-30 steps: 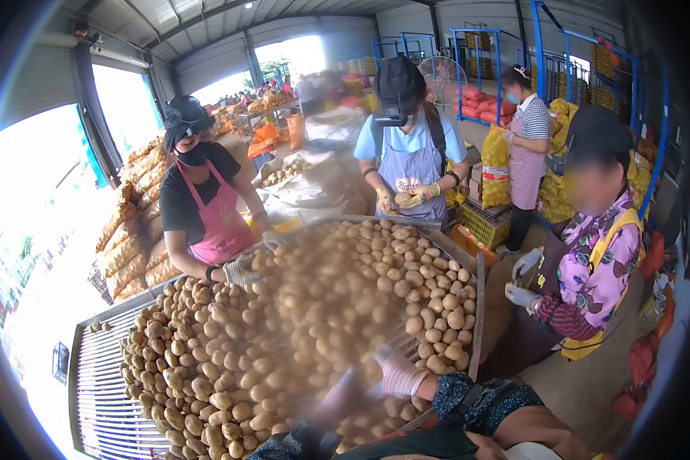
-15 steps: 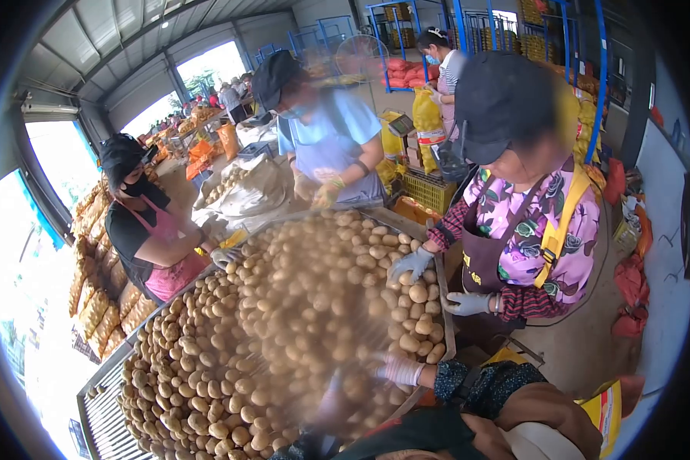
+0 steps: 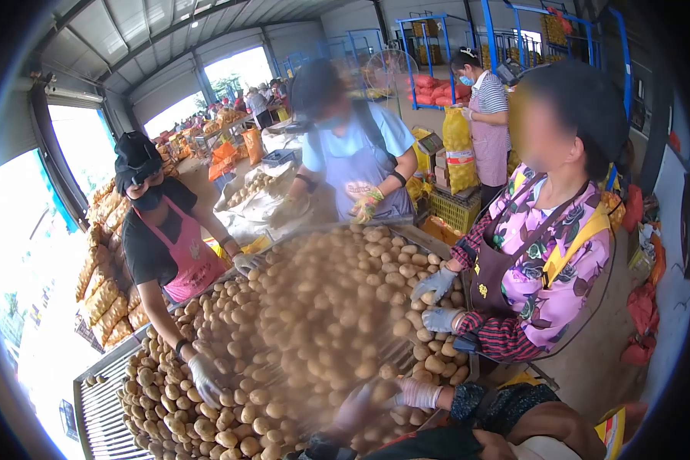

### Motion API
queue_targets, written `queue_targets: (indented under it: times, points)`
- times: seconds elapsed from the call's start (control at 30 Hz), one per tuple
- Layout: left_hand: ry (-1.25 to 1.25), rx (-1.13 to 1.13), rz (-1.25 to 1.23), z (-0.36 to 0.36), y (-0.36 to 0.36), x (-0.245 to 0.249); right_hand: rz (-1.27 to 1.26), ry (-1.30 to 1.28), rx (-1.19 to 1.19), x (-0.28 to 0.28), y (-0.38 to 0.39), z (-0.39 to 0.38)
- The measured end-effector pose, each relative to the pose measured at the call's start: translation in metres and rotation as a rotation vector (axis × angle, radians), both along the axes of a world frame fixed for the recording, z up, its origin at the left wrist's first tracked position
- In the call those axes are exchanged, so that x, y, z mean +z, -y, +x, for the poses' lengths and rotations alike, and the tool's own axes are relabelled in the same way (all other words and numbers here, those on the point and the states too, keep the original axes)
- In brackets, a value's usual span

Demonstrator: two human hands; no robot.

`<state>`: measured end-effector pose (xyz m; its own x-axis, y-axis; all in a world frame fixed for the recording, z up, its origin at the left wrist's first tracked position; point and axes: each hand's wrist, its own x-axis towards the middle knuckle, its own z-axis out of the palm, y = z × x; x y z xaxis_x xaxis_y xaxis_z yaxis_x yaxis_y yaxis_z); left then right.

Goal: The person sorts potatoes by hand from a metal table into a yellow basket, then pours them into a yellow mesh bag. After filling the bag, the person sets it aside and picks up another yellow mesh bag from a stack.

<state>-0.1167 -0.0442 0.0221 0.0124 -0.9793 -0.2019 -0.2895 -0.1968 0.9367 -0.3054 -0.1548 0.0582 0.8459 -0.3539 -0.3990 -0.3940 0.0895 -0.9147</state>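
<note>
Potatoes (image 3: 238, 391) in a thick layer cover a slatted metal sorting table (image 3: 107, 422). At the near edge, my left hand (image 3: 354, 408), in a pale glove, reaches in among them, smeared in this view. My right hand (image 3: 420, 392), in a white glove with a striped cuff, is just right of it over the potatoes. A blurred potato (image 3: 383, 392) shows between my two hands, right at the right fingertips; I cannot tell whether either hand grips it. Bare slats (image 3: 397, 354) show beyond my right hand. Both hands' fingers are blurred.
Co-workers in gloves stand around the table: one in a pink apron (image 3: 184, 257) at left, one in a blue shirt (image 3: 360, 149) opposite, one in a floral top (image 3: 552, 253) at right. Stacked net sacks (image 3: 103, 284), a yellow crate (image 3: 454, 208) and red bags (image 3: 642, 307) surround us.
My left hand has moved slightly right and closer to my right hand. The pink-aproned co-worker's hand now reaches into the potatoes at left. The floral-topped co-worker has brought both hands onto the potatoes.
</note>
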Motion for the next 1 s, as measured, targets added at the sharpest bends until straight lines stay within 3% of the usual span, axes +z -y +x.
queue_targets:
  times: [0.07, 0.13, 0.2, 0.27, 0.43, 0.5, 0.57, 0.63, 0.67, 0.73, 0.8, 0.93, 0.97, 1.0]
  points:
    - [-1.034, 0.254, 0.436, -0.007, 0.002, 0.025, 0.005, -0.04, -0.059, -0.005, -0.003, 0.001]
    - [-1.174, 0.232, 0.482, 0.001, -0.001, -0.006, -0.141, 0.042, -0.064, -0.032, -0.008, 0.006]
    - [-1.107, 0.224, 0.444, 0.001, -0.01, -0.022, -0.173, 0.089, -0.063, -0.044, -0.013, 0.004]
    - [-0.833, 0.232, 0.324, -0.013, -0.019, 0.015, -0.092, 0.099, -0.058, -0.012, -0.023, 0.001]
    - [-0.665, 0.192, 0.285, -0.016, -0.021, 0.027, -0.21, 0.187, -0.085, -0.039, -0.018, 0.002]
    - [-0.952, 0.223, 0.387, -0.015, -0.032, 0.011, -0.234, 0.187, -0.128, -0.025, -0.028, -0.011]
    - [-0.982, 0.236, 0.347, -0.012, -0.031, -0.008, -0.065, 0.251, -0.194, -0.007, -0.032, -0.015]
    - [-0.973, 0.132, 0.285, -0.019, -0.042, 0.015, 0.079, 0.32, -0.207, -0.002, -0.033, -0.019]
    - [-0.791, 0.08, 0.187, -0.017, -0.038, -0.004, 0.137, 0.356, -0.187, -0.002, -0.033, -0.023]
    - [-0.761, 0.058, 0.122, -0.024, -0.041, 0.003, 0.261, 0.426, -0.144, 0.021, -0.037, -0.03]
    - [-0.659, 0.101, 0.113, -0.028, -0.04, 0.012, 0.37, 0.334, -0.214, 0.032, -0.039, -0.039]
    - [-0.289, 0.182, 0.098, -0.026, -0.04, 0.003, 0.516, 0.215, -0.414, -0.023, -0.035, -0.061]
    - [-0.194, 0.167, 0.067, -0.02, -0.038, -0.009, 0.522, 0.302, -0.449, -0.034, -0.035, -0.068]
    - [0.233, 0.022, -0.08, -0.001, -0.036, -0.037, 0.525, 0.388, -0.484, -0.044, -0.034, -0.075]
